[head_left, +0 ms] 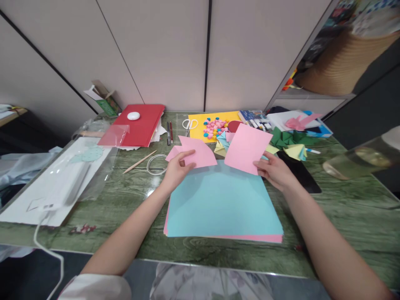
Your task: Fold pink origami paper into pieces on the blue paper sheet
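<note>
Pinched between the thumb and fingers of my left hand (180, 166) is a piece of pink paper (200, 152), with another pink flap showing at its left. My right hand (273, 170) grips a second, squarish sheet of pink paper (248, 148) by its lower right corner. The two pieces are apart, held up over the far edge of a stack of large paper sheets, light blue paper (223, 204) on top and pink underneath. Behind the raised sheets, folded yellow and blue paper pieces (221, 143) are partly hidden.
White-handled scissors (189, 124), a yellow sheet (195, 132) with colourful pompoms (215, 127) and a red folder (140, 129) lie at the back. Left are a wooden stick (139, 161) and a white power strip (67, 187); right, green folded paper (284, 138), a black tablet (300, 173) and a clear bottle (359, 156).
</note>
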`<state>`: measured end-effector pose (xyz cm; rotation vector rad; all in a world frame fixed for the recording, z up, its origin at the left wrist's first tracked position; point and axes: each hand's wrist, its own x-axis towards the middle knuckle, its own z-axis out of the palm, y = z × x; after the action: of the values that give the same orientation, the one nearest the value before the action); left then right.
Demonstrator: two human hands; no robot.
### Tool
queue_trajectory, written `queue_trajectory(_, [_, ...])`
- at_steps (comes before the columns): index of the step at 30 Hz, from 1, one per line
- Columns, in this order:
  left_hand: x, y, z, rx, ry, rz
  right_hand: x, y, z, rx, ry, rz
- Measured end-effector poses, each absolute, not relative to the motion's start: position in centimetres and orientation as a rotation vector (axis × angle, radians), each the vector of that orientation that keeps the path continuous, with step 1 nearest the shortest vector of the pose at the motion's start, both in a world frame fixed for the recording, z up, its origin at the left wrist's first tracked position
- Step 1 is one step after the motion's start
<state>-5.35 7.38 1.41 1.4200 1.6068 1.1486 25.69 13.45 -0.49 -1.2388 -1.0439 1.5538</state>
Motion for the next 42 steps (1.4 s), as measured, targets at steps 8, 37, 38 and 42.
queue_trajectory(8, [-3.8,6.3,1.5,1.369,1.417,1.167,27.9,15.1,-0.5,-1.117,-0.789,1.31])
queue_trajectory(37, [-2.1,1.9,-1.0,2.647,1.37,0.221,22.9,6.2,0.9,-1.455,-2.347,0.572])
queue_trajectory(38, [-2.2,1.9,-1.1,2.639,1.372,0.212,23.0,5.9,0.8,-1.354,-2.429,0.451])
queue_trajectory(42, [-2.4,2.1,-1.0,2.607,1.358,0.211,23.2,5.2,0.1,-0.99,-2.72,0.205])
